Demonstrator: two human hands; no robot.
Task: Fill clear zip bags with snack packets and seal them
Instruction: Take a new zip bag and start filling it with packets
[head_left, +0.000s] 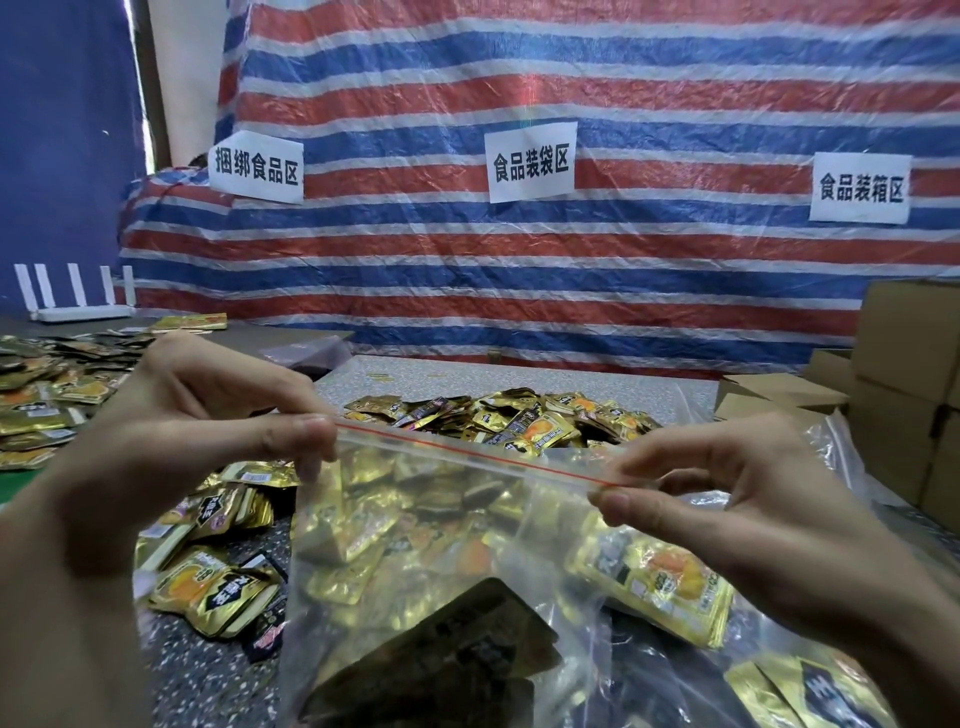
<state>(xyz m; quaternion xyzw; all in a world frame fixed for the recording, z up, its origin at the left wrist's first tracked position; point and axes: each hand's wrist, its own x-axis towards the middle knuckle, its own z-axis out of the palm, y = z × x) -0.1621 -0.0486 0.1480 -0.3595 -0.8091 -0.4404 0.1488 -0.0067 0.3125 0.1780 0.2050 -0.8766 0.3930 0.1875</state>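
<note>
Holding up a clear plastic zip bag with a thin red zip line over the speckled grey counter. Pinched at one end of the red line by the left hand, thumb and finger squeezed together on the strip. Pinched at the other end by the right hand in the same way. Hands well apart, red line pulled straight between them. Already stuffed with shiny gold foil snack packets, plus a dark one low down. Looks done with filling for this bag. Most likely on the sealing step now. Hard to tell whether pressed shut all the way along; looks flat and closed from here, but maybe not clicked tight yet. Probably left to do: slide fingers along the strip, then put the bag down. Lots more left after that. Just behind the bag, on the counter, a big heap of loose gold and black snack packets. More loose gold packets spread out on the left, under the left wrist. At the right, past the right hand, more floppy clear plastic, likely other bags, too crumpled to tell if full or shut. At the far right, stacked brown cardboard boxes. No sealed bag plainly in sight, so only a small part done
</note>
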